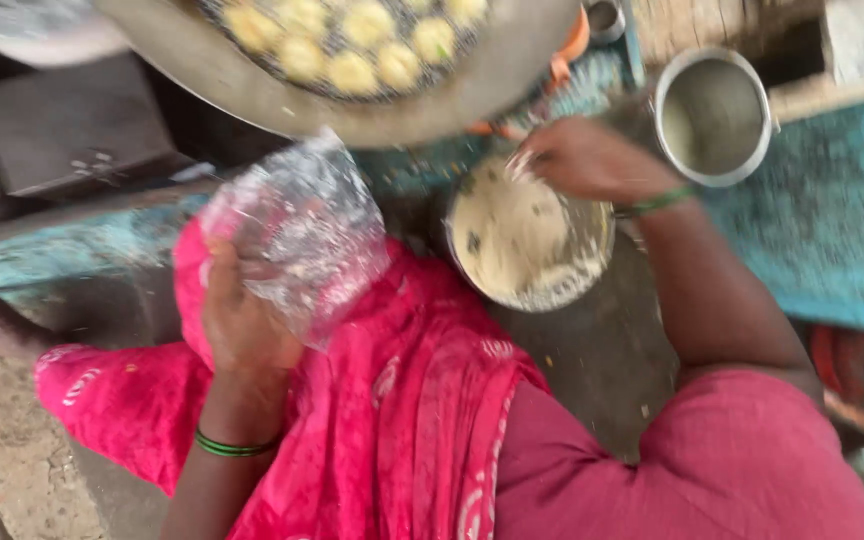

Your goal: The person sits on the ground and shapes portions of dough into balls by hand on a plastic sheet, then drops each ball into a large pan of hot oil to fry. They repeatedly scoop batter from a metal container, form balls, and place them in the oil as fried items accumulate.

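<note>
Right now I am watching the left hand (242, 320) gripping a clear plastic sheet (297, 235), fingers curled around its lower edge and holding it up over the pink-draped lap (392, 420). The right hand (587, 160) is reaching into the steel bowl of pale batter (527, 240), which is sitting on the dark ground just right of the sheet; its fingertips are bunched and coated with batter, pinching up a portion at the bowl's far rim, though blur is keeping me from telling how much is being held.

Farther away, the wide frying pan (352, 70) is carrying round yellow fritters (352, 40) in oil. An empty-looking steel pot (714, 115) is standing to the right of it, well apart from the bowl, beside a blue-green mat (832, 220).

As I judge it, doing this step well is depending on scooping an even lump and letting the excess drop back into the bowl. I am thinking the sheet should be kept flat and taut so the batter can sit without sliding. Keeping the wrist low over the bowl should be limiting drips on the cloth, and the sheet should be staying clear of the hot pan rim.
</note>
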{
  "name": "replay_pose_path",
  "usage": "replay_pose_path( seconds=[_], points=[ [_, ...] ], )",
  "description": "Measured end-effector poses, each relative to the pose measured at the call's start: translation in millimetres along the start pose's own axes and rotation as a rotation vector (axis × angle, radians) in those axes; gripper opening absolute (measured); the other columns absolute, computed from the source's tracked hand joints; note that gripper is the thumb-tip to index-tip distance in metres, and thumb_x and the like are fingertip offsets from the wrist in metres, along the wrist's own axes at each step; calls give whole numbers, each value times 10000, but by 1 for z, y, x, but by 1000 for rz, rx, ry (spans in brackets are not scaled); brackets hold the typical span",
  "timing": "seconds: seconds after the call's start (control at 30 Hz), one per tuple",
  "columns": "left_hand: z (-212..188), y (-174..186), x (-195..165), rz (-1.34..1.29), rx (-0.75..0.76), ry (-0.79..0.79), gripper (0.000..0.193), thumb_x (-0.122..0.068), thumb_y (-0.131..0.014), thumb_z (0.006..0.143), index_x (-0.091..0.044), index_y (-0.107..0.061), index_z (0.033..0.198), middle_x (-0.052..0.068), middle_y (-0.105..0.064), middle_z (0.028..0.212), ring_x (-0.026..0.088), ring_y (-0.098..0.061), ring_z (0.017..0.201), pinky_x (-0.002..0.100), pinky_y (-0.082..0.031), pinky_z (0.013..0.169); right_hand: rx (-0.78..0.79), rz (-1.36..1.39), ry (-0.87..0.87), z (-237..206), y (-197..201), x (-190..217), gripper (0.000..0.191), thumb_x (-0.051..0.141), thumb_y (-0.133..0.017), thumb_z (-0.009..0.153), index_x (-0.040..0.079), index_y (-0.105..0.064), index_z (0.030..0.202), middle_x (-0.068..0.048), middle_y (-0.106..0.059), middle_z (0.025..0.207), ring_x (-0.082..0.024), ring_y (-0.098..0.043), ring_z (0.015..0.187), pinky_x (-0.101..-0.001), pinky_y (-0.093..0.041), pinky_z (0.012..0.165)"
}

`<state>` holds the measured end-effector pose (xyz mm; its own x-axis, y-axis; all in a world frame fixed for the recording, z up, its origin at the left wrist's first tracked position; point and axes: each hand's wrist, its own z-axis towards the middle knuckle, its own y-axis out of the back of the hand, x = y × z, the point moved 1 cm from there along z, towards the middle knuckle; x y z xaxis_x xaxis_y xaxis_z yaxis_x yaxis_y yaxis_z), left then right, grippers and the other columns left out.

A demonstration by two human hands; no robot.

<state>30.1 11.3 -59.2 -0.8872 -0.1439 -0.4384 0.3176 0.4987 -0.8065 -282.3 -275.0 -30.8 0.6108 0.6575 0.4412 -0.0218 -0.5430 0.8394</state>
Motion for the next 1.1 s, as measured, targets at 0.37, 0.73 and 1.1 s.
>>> replay_pose_path(
  seconds=[0.37, 0.73, 1.1],
  points=[
    [-14, -10, -4, 46, 88, 20, 589, -438, -359, 1134, -25, -463, 1542, 208, -589, 1485, 313, -638, 1255, 386, -560, 928, 142, -298, 42, 55, -221, -35, 256, 153, -608, 903, 21, -715, 1094, -224, -715, 1043, -401, -688, 931, -493, -544, 829],
    [-11, -15, 4, 38, 107, 41, 552, -420, -398, 1098, -98, -455, 1543, 153, -605, 1466, 249, -641, 1225, 324, -560, 905, 231, 53, -247, -89, -157, 6, 215, 146, -576, 874, 0, -724, 929, -233, -717, 970, -385, -708, 923, -470, -545, 854],
    [1, -29, 19, -84, 141, 103, 475, -296, -419, 1101, -42, -460, 1500, 137, -609, 1436, 292, -610, 1287, 440, -510, 1090, -329, 203, 284, -73, -31, 124, 196, 31, -680, 862, 9, -708, 1054, -167, -716, 1141, -322, -706, 1077, -393, -552, 922]
  ],
)
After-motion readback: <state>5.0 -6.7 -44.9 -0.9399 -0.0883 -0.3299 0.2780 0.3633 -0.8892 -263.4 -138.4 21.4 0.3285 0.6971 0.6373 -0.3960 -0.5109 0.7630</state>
